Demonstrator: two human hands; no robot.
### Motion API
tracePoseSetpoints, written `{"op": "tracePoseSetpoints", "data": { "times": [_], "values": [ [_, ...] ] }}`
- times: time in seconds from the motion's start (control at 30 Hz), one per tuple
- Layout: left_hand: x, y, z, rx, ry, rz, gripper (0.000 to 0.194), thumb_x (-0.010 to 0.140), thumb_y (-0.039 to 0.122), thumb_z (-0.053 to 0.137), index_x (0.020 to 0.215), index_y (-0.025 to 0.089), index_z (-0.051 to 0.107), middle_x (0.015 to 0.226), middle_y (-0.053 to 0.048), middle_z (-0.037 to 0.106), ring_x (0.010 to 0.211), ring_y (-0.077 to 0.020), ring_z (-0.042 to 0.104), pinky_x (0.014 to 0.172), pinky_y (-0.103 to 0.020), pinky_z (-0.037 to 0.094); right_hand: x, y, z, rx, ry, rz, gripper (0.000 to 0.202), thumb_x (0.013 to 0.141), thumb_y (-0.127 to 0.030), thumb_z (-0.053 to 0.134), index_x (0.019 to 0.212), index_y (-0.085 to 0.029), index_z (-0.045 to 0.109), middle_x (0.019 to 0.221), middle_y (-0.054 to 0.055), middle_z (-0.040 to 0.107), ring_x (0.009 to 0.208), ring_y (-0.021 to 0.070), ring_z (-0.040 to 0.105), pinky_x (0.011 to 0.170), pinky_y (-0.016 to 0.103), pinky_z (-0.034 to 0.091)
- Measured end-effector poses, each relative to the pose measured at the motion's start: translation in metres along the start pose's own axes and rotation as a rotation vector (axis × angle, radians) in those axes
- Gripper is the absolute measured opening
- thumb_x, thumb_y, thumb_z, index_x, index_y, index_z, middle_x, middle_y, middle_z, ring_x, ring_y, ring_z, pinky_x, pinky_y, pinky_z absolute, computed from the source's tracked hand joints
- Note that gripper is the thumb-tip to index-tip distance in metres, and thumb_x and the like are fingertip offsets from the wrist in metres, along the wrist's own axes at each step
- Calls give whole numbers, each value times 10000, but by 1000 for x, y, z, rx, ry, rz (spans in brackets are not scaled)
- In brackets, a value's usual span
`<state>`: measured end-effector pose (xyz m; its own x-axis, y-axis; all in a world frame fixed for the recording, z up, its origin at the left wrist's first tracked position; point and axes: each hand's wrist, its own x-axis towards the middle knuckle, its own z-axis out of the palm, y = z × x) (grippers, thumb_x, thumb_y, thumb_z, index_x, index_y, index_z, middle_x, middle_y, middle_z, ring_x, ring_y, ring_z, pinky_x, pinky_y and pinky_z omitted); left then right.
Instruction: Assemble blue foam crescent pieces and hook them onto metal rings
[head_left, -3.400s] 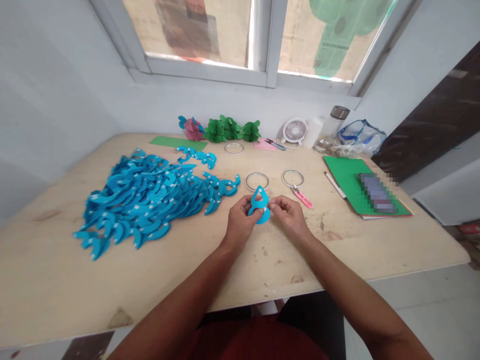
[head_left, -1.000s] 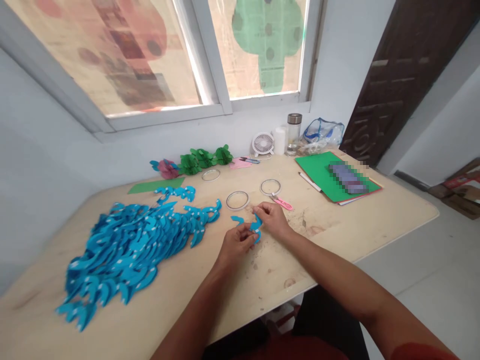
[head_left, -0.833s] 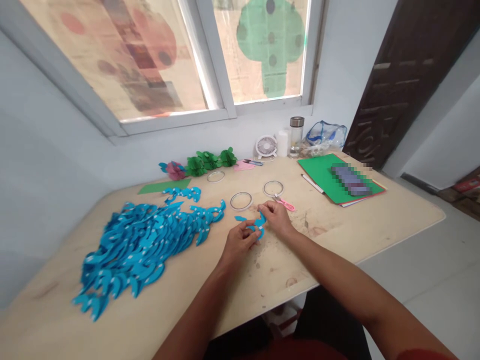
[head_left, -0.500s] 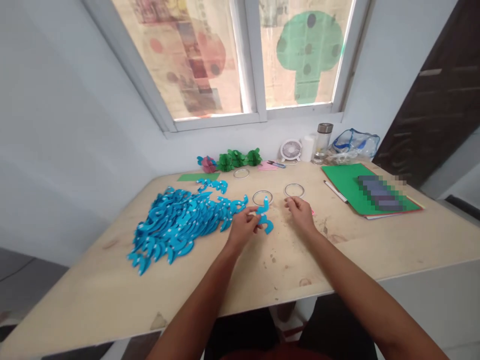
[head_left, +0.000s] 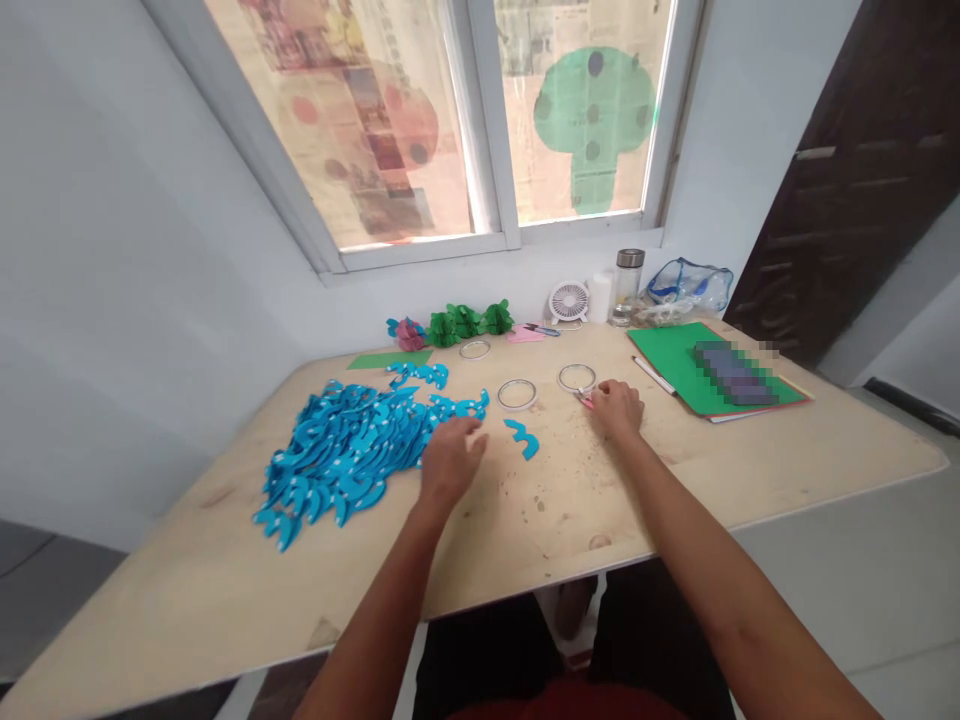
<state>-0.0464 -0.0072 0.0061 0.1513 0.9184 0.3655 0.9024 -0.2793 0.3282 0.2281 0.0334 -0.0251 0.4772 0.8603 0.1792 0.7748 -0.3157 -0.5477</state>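
My left hand (head_left: 451,460) hovers at the right end of a large heap of blue curved cut-outs (head_left: 360,435) with white dots. Its thumb stands apart from the fingers, and nothing shows between them. Between my hands, a single wavy blue cut-out (head_left: 524,438) lies on the table. My right hand (head_left: 619,408) is closed on a small pink tool (head_left: 585,399) with a pale tip; the fingers hide most of it. Just beyond are two metal rings, the left ring (head_left: 517,408) and the right ring (head_left: 577,391), lying flat.
Along the wall stand green paper balls (head_left: 465,322), a white fan (head_left: 569,303), a glass bottle (head_left: 628,290) and a clear bag (head_left: 690,288). A third ring (head_left: 475,358) lies farther back. At right, a pen (head_left: 653,374) lies beside a green folder (head_left: 660,350) bearing a blurred object.
My left hand has let go of the blue cut-out and moved left toward the heap. My right hand has taken hold of the pink tool. The view has shifted slightly.
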Motion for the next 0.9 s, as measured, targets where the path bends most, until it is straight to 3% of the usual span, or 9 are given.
{"op": "tracePoseSetpoints", "data": {
  "times": [0.07, 0.13, 0.23, 0.47, 0.63, 0.77, 0.9],
  "values": [
    [5, 18, 19, -40, -155, 33, 220, 798, 269, 501, 956, 186, 631, 937, -63, 666, 903, -210, 584, 783, -298, 428, -1, 0, -1, -69, -41, -12, 290, 790, -354, 511, 975, -184, 657, 1052, 127, 613, 1033, 285, 470, 818, 390, 335],
    [10, 29, 33, -6, -209, 15, 216, 795, 271, 502, 950, 187, 628, 960, -67, 662, 927, -218, 579, 779, -308, 418, -3, -1, -1, -119, -65, -33, 313, 783, -404, 532, 956, -177, 663, 1062, 133, 602, 1050, 291, 450, 833, 394, 320],
    [17, 35, 46, 54, -192, -25, 233, 789, 263, 496, 969, 186, 622, 1010, -81, 644, 966, -228, 564, 781, -319, 406, -4, -1, 0, -148, -85, -67, 336, 792, -447, 520, 921, -176, 670, 1057, 138, 593, 1063, 292, 431, 839, 398, 305],
    [14, 36, 56, 53, -96, -87, 229, 797, 268, 469, 933, 184, 633, 950, -88, 648, 949, -243, 564, 788, -341, 402, -5, 0, 4, -127, -76, -70, 223, 814, -348, 512, 892, -202, 662, 1046, 108, 605, 1035, 273, 443, 813, 386, 300],
    [15, 41, 59, -260, 25, -108, 208, 780, 243, 469, 887, 182, 637, 903, -76, 661, 884, -225, 592, 773, -344, 436, -3, -3, 4, 60, -95, -118, 166, 798, -326, 523, 795, -209, 641, 846, 66, 652, 858, 215, 525, 725, 321, 334],
    [26, 49, 56, -617, 14, -132, 181, 744, 246, 512, 845, 182, 648, 837, -50, 673, 790, -195, 614, 725, -321, 472, -4, -5, 12, 411, -224, -259, 177, 762, -349, 539, 735, -191, 611, 672, 5, 608, 628, 140, 512, 587, 244, 343],
    [35, 56, 53, -834, 36, -175, 220, 710, 226, 559, 898, 164, 656, 842, -60, 684, 788, -181, 626, 706, -291, 483, -9, -10, 21, 643, -387, -337, 217, 739, -361, 539, 704, -156, 603, 593, -23, 547, 531, 103, 447, 521, 215, 323]
  ]
}}
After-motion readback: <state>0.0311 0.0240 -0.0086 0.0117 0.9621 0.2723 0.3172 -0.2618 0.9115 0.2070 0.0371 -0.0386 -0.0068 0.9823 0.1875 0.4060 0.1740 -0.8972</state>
